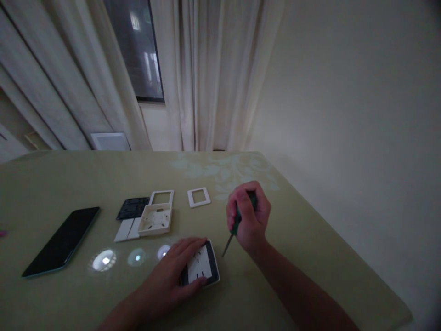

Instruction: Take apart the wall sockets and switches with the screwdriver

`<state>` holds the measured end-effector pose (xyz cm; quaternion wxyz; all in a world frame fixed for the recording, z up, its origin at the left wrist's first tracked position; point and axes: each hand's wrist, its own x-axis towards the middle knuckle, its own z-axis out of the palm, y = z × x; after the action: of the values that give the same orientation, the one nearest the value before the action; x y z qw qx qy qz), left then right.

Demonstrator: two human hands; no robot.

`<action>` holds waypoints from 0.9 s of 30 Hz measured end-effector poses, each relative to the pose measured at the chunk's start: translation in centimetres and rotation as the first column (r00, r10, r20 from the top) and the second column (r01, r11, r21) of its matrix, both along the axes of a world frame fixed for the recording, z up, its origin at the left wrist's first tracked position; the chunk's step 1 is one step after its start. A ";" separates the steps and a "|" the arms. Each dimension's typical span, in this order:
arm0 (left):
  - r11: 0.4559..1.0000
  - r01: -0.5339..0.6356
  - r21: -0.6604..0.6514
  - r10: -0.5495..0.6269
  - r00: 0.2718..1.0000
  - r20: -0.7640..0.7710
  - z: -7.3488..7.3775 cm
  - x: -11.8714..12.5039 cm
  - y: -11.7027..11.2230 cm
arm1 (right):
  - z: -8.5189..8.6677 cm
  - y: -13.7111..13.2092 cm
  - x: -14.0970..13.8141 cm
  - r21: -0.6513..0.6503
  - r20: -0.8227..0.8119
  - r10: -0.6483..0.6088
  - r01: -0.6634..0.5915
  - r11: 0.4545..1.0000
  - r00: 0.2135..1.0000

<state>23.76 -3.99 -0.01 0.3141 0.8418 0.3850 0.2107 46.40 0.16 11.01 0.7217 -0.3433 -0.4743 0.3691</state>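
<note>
My left hand (175, 271) grips a wall socket (201, 264) by its sides, thumb at the near edge and fingers over the far edge. The socket has a white slotted face with a dark border and lies on the table. In a closed fist, my right hand (250, 216) holds a screwdriver (237, 222) with a green handle. Its metal shaft slants down to the left, and the tip is just right of the socket, apart from it. Whether the tip touches the table I cannot tell.
Farther back lie a white back box (155, 219), a black plate (132, 208), white switch panels (127, 229) and two white frames, one (199, 197) standing alone. A dark tablet (64, 241) is at the left. The table (310, 257) borders a wall at the right, curtains (213, 73) behind.
</note>
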 end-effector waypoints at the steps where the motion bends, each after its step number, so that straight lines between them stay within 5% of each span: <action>1: 1.000 0.008 -0.012 -0.008 1.000 0.003 0.3 0.0 0.2 | 0.1 0.1 -1.1 0.028 0.013 0.052 -0.052 0.998 0.999; 6: 1.000 0.006 -0.029 -0.005 1.000 0.021 0.4 -0.2 -0.1 | -1.3 0.4 -3.9 0.088 0.052 0.239 -0.243 0.966 0.970; 17: 0.999 0.025 -0.030 -0.024 0.998 0.050 0.9 -0.2 -0.3 | -2.7 0.6 -4.1 0.197 0.046 0.267 -0.271 0.942 0.962; 21: 0.999 0.022 -0.024 -0.020 0.997 0.079 1.7 0.1 -0.4 | -2.5 0.2 -4.3 0.419 0.161 0.327 -0.364 0.832 0.931; 24: 0.998 0.025 -0.062 -0.019 0.996 0.087 2.0 0.1 -0.4 | -0.2 0.1 -3.0 0.476 0.512 0.262 -0.523 0.707 0.818; 27: 0.998 0.009 -0.066 -0.004 0.997 0.074 1.7 0.0 -0.4 | 3.0 -0.3 -0.9 0.374 0.864 -0.125 -0.456 0.808 0.488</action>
<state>23.79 -4.44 1.68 0.3567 0.8237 0.3773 0.2279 45.54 -0.11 14.00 0.4132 -0.2016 -0.8857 0.0641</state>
